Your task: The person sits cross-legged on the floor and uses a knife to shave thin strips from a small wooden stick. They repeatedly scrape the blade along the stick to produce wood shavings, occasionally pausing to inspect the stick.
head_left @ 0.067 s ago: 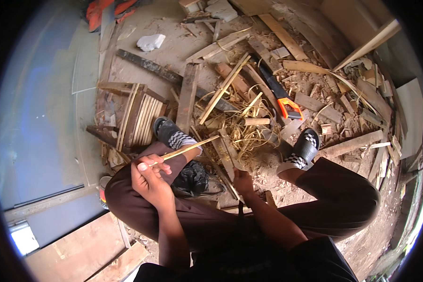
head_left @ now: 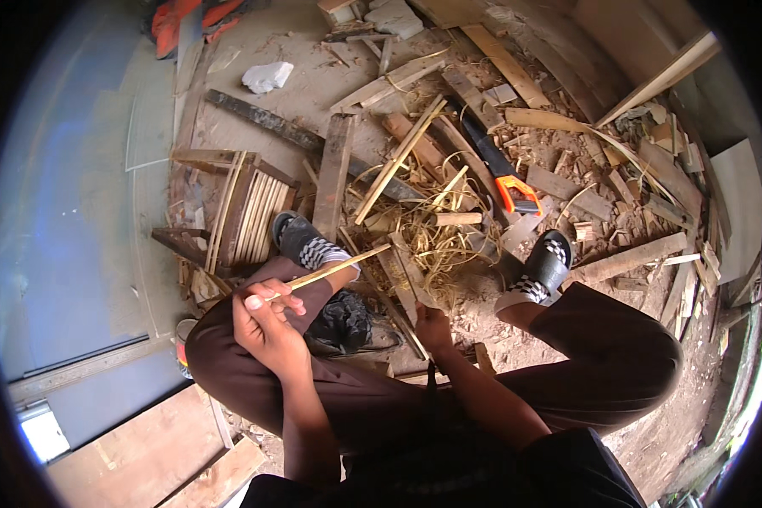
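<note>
My left hand [head_left: 271, 330] is closed around one end of a thin pale wooden strip [head_left: 339, 266], above my left knee. The strip slants up to the right, its far end over the ground between my feet. My right hand [head_left: 434, 328] is wrapped round the handle of what looks like a long knife [head_left: 410, 269], its flat blade pointing away from me. The handle is mostly hidden in my fist. The blade's tip lies close to the strip's far end; I cannot tell whether they touch. Curled shavings [head_left: 444, 250] are heaped just beyond the blade.
An orange-handled saw [head_left: 516, 195] lies beyond the shavings. A slatted wooden frame [head_left: 262, 216] stands at the left, beside my left foot. Planks [head_left: 334, 173] and offcuts litter the ground. A black plastic bag [head_left: 343, 322] sits by my left leg.
</note>
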Action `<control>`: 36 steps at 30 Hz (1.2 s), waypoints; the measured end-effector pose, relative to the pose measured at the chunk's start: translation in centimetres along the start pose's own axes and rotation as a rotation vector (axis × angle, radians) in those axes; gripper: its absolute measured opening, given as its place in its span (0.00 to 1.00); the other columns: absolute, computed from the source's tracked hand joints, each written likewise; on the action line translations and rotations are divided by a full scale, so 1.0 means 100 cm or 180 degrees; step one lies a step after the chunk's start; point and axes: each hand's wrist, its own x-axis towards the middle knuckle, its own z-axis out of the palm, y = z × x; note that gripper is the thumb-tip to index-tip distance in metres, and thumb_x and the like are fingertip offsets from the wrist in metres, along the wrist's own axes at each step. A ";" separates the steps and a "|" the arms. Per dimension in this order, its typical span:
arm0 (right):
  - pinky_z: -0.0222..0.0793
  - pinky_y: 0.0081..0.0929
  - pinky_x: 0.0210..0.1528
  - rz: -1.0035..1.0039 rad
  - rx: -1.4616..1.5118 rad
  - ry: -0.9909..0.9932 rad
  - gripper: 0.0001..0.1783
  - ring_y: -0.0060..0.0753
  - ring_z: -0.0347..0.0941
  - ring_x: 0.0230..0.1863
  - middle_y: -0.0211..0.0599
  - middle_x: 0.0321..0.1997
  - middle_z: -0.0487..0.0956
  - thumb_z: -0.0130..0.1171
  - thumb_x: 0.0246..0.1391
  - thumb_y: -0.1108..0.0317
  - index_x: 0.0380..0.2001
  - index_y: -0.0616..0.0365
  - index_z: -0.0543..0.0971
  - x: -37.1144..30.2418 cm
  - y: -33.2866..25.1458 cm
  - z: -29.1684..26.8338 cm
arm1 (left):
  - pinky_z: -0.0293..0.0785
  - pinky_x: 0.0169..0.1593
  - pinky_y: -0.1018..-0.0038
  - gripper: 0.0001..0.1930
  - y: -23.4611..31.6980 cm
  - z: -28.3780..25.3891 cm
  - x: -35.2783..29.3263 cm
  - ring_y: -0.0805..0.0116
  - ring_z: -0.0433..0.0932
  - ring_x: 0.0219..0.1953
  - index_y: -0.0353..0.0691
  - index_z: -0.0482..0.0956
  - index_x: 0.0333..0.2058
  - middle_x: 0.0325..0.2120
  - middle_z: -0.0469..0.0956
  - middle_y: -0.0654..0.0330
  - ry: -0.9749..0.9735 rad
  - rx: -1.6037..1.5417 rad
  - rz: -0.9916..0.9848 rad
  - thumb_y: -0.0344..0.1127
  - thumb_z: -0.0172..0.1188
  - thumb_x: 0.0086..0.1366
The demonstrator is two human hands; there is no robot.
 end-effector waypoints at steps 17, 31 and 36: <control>0.72 0.43 0.35 -0.0662 0.0675 -0.0159 0.29 0.48 0.77 0.26 0.59 0.24 0.78 0.46 0.72 0.50 0.33 0.70 0.81 -0.058 -0.079 -0.011 | 0.73 0.24 0.76 0.19 -0.008 -0.007 0.008 0.71 0.76 0.21 0.30 0.73 0.37 0.28 0.77 0.52 0.0174 0.0299 0.0179 0.43 0.46 0.79; 0.78 0.42 0.43 -0.2110 0.1081 -0.0368 0.19 0.61 0.81 0.44 0.65 0.41 0.81 0.50 0.70 0.66 0.57 0.65 0.77 -0.089 -0.178 -0.036 | 0.64 0.21 0.79 0.18 0.006 0.006 -0.003 0.75 0.73 0.19 0.24 0.78 0.36 0.20 0.72 0.60 0.0184 0.1253 0.0576 0.36 0.48 0.78; 0.75 0.44 0.34 -0.0867 0.0418 -0.0056 0.22 0.58 0.83 0.34 0.62 0.32 0.82 0.46 0.72 0.57 0.52 0.62 0.80 -0.020 -0.073 -0.014 | 0.67 0.20 0.79 0.18 0.006 0.014 0.000 0.73 0.73 0.15 0.25 0.78 0.33 0.19 0.72 0.58 0.0225 0.1137 0.0545 0.35 0.48 0.78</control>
